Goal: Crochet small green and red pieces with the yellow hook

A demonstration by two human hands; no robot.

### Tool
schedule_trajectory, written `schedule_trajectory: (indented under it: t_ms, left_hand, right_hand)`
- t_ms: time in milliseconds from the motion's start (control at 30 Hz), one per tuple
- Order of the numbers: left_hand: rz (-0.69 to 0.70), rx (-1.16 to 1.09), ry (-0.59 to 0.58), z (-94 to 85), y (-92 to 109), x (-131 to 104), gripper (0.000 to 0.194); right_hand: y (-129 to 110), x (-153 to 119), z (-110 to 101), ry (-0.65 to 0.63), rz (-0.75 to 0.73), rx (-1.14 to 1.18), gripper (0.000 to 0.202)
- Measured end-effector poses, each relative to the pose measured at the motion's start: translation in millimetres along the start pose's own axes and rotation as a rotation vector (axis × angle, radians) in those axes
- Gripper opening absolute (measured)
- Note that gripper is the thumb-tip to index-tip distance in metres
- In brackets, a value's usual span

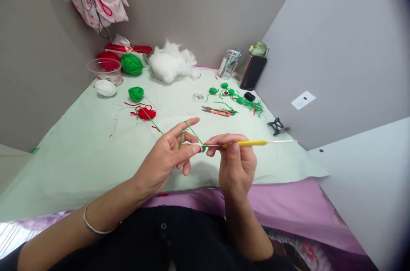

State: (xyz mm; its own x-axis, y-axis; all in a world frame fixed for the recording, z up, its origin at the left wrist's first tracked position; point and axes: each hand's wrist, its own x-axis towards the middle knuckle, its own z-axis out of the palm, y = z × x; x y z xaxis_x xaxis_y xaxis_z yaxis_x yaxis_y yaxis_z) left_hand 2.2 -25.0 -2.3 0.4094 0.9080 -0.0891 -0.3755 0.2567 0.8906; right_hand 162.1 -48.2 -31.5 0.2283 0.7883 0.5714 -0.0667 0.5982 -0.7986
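My left hand pinches a small crocheted piece in red, green and white between thumb and fingers. Green yarn loops over its raised index finger and runs back to a green yarn ball. In my right hand is a crochet hook with a yellow handle, its metal tip reaching the small piece. Beyond the hands lie orange-handled thread snips. A red yarn bundle rests behind my left hand.
Behind are white stuffing, a larger green ball, a white ball, and a clear tub. At the back right, a phone leans near a glass of pens. Small green balls and a black stand lie right.
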Motion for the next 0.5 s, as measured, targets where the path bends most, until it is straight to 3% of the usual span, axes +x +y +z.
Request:
schedule_trajectory:
  t_ms: [167,267,333,400,500]
  left_hand:
    - [0.117,0.103,0.06,-0.8,-7,-1,0.068]
    - [0.045,0.003,0.042,1.7,-7,-1,0.072]
    - [-0.082,-0.105,-0.003,1.8,-4,0,0.068]
    - [-0.156,-0.181,-0.02,0.5,0,1,0.059]
    - [-0.119,-0.191,-0.017,-0.8,2,2,0.051]
  right_hand:
    - [2,-9,-1,-0.147,-0.441,-0.532,0.024]
    - [9,-14,1,-0.103,-0.59,-0.745,0.031]
    - [10,-14,3,-0.037,-0.522,-0.679,0.029]
    - [7,-11,3,0.018,-0.358,-0.458,0.025]
    - [3,-4,3,0.055,-0.149,-0.151,0.023]
